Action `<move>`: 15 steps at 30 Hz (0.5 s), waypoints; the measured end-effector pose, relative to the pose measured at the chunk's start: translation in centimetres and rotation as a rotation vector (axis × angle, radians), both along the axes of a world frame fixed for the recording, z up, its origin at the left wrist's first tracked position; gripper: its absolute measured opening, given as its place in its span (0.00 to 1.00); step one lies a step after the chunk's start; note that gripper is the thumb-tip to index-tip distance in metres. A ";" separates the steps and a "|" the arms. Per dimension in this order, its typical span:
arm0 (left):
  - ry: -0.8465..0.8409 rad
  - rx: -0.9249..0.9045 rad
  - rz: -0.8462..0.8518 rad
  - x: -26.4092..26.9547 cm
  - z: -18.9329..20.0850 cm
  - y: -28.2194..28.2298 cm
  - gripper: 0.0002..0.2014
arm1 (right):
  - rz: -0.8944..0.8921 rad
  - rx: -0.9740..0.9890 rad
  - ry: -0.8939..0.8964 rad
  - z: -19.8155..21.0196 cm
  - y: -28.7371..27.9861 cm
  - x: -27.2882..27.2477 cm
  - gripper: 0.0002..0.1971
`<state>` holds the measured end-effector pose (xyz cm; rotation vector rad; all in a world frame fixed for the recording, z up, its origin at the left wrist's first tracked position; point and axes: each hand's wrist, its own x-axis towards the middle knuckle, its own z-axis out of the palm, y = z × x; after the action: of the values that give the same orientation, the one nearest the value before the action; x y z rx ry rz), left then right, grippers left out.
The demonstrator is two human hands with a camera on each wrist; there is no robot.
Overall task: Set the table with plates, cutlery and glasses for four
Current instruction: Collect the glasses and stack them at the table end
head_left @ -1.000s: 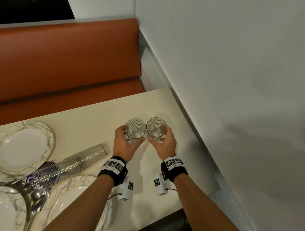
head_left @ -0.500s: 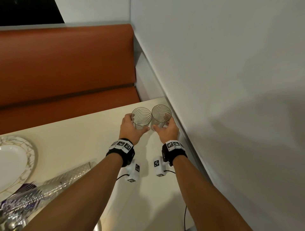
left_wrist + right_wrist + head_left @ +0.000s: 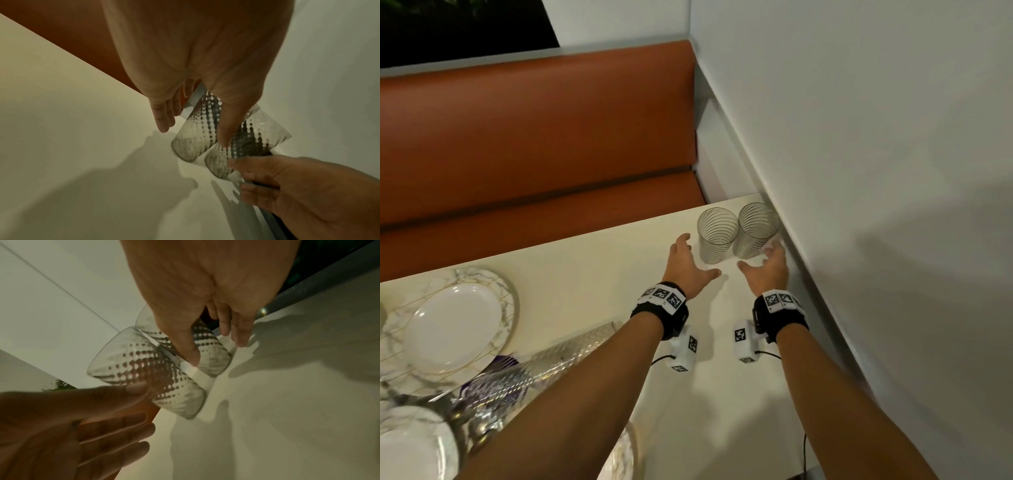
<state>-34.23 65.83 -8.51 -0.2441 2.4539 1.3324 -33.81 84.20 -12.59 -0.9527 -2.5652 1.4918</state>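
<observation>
Two clear ribbed glasses stand upright and side by side at the table's far right corner, the left glass (image 3: 717,236) (image 3: 193,134) (image 3: 148,369) touching the right glass (image 3: 755,229) (image 3: 246,141) (image 3: 213,360). My left hand (image 3: 690,260) hovers just short of the left glass, fingers spread and holding nothing. My right hand (image 3: 767,267) is spread the same way behind the right glass, beside the wall. In the wrist views each thumb lies in front of its glass with the other fingers (image 3: 162,116) (image 3: 236,331) apart from it. Whether any fingertip touches a glass is unclear.
The cream table (image 3: 585,274) ends at an orange bench (image 3: 534,137) beyond and meets a white wall (image 3: 859,171) on the right. At the left lie marbled plates (image 3: 458,329), a silver textured sleeve (image 3: 544,370) and purple cutlery (image 3: 500,363).
Both hands moved the two glasses away from me to the far right corner of the table, then let go and spread their fingers. The camera view shifted with them.
</observation>
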 end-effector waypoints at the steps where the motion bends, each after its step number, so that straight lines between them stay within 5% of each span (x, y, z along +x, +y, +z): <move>1: 0.004 0.006 -0.012 0.9 0.1 -0.7 0.48 | -0.013 0.003 -0.002 -0.4 -0.5 1.0 0.45; 7: 0.108 0.068 -0.010 7.8 0.9 -6.8 0.10 | 0.039 0.074 0.107 -1.1 -5.5 8.0 0.26; 15: 0.219 0.120 0.134 17.5 2.3 -19.1 0.08 | 0.459 0.179 0.286 1.3 -17.5 14.9 0.21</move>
<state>-16.71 46.78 -6.25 -0.2475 2.5602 1.6365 -18.86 66.67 -11.31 -0.1172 -2.7446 1.3199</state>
